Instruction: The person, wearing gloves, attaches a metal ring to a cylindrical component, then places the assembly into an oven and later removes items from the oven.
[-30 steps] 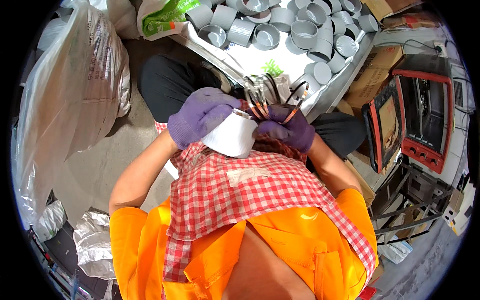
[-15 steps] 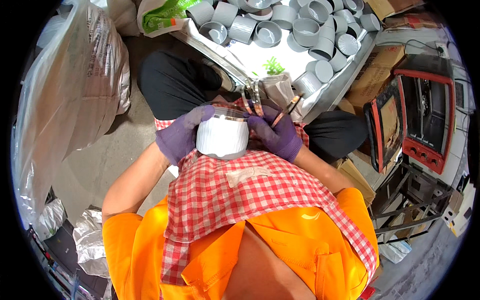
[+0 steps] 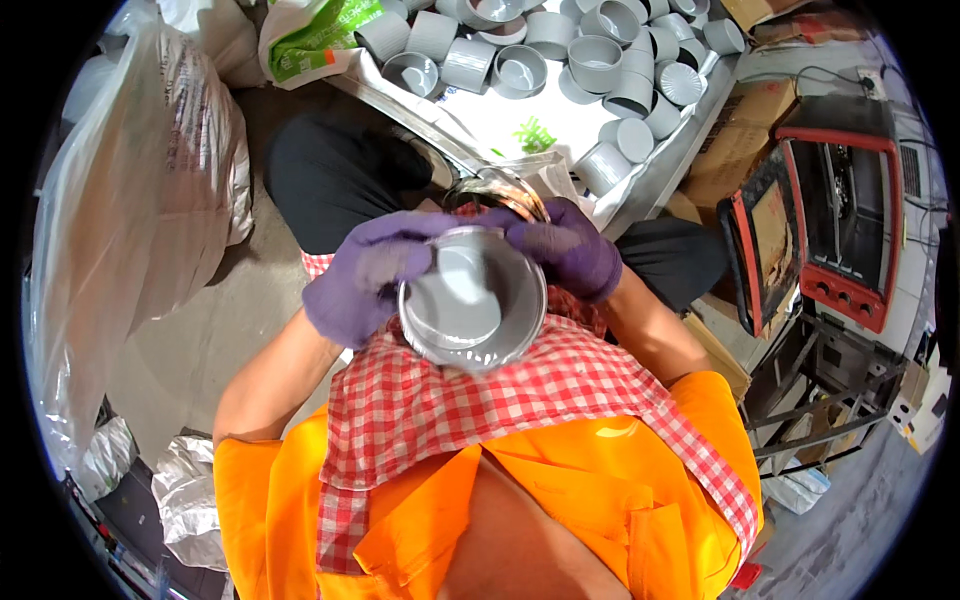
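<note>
A grey round pot [image 3: 465, 310], glossy inside, is held in front of my apron with its open mouth tilted toward me. My left hand [image 3: 370, 270], in a purple knit glove, is closed on the rim at its left side. My right hand [image 3: 565, 250], gloved alike, grips the upper right of the rim. Shiny coppery metal loops [image 3: 515, 190] show just beyond the right hand; their full shape is hidden, and I cannot tell how they are held. The pot's outer wall and base are mostly out of sight.
Several similar grey pots [image 3: 520, 70] lie in a white-lined tray [image 3: 480, 125] ahead. On the right stand a red toaster oven [image 3: 845, 230] with its door down and a cardboard box [image 3: 740, 140]. Large plastic sacks [image 3: 200, 150] stand at the left.
The pot has turned from side-on to showing its inside, and sits slightly lower. Both hands have shifted around its rim. The thin stick by my right hand no longer shows.
</note>
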Action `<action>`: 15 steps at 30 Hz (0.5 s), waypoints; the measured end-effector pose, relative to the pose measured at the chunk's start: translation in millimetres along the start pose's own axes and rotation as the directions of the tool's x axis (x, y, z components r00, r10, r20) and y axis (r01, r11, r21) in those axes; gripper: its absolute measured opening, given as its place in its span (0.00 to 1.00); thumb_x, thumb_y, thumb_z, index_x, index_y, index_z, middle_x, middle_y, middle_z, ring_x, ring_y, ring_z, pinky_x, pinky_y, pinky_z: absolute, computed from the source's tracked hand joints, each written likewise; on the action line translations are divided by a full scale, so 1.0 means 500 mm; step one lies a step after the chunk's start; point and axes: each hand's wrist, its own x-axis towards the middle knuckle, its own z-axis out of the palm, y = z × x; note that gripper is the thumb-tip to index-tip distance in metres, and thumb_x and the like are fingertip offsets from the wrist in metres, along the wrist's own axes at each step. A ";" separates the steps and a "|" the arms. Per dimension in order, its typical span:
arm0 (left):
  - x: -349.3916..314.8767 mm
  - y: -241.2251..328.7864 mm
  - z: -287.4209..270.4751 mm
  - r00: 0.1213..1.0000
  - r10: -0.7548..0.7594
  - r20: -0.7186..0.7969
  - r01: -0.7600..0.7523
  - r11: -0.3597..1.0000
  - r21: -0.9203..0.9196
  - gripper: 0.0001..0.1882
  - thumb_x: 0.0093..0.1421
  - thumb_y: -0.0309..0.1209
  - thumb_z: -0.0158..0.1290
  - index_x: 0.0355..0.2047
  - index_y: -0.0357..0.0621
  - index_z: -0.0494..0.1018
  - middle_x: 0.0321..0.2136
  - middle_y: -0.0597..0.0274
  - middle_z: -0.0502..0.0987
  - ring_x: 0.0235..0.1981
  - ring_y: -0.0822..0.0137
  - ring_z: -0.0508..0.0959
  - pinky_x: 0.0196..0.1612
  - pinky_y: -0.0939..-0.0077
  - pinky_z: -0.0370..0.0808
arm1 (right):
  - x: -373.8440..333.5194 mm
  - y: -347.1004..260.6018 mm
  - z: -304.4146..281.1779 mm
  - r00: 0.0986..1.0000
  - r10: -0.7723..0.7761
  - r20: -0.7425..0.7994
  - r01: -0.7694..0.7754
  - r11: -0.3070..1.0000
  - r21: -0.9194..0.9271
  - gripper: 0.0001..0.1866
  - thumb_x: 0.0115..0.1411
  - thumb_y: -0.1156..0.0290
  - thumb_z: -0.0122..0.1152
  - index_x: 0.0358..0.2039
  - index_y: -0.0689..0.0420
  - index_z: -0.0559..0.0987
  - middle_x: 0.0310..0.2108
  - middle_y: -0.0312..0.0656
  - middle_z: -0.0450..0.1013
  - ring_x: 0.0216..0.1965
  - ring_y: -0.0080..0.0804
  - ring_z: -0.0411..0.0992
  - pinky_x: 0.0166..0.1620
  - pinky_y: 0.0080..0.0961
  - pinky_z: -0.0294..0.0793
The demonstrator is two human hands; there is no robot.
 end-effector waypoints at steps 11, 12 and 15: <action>-0.004 0.019 0.002 0.992 -0.036 -0.125 0.051 0.992 0.114 0.25 0.50 0.30 0.54 0.48 0.35 0.68 0.44 0.52 0.73 0.46 0.62 0.72 0.50 0.71 0.68 | 0.033 0.004 0.004 0.944 -0.326 -0.056 0.300 0.914 -0.275 0.15 0.58 0.64 0.56 0.41 0.61 0.77 0.25 0.30 0.71 0.25 0.14 0.64 0.27 0.12 0.62; -0.004 0.039 0.012 0.989 -0.013 -0.147 0.034 0.990 0.139 0.25 0.52 0.29 0.52 0.51 0.34 0.66 0.42 0.55 0.74 0.44 0.65 0.73 0.46 0.75 0.70 | 0.043 0.015 -0.020 0.897 -0.179 -0.405 0.093 0.971 -0.222 0.14 0.57 0.65 0.58 0.40 0.60 0.77 0.28 0.32 0.72 0.31 0.16 0.67 0.35 0.16 0.67; -0.044 0.146 0.035 0.910 0.373 -0.184 -0.121 0.660 0.742 0.28 0.52 0.35 0.47 0.52 0.33 0.64 0.48 0.50 0.70 0.50 0.62 0.71 0.52 0.71 0.66 | 0.143 0.065 -0.215 0.121 -0.624 -0.772 0.355 0.754 -0.553 0.15 0.63 0.61 0.47 0.34 0.59 0.78 0.23 0.32 0.69 0.22 0.20 0.63 0.27 0.17 0.63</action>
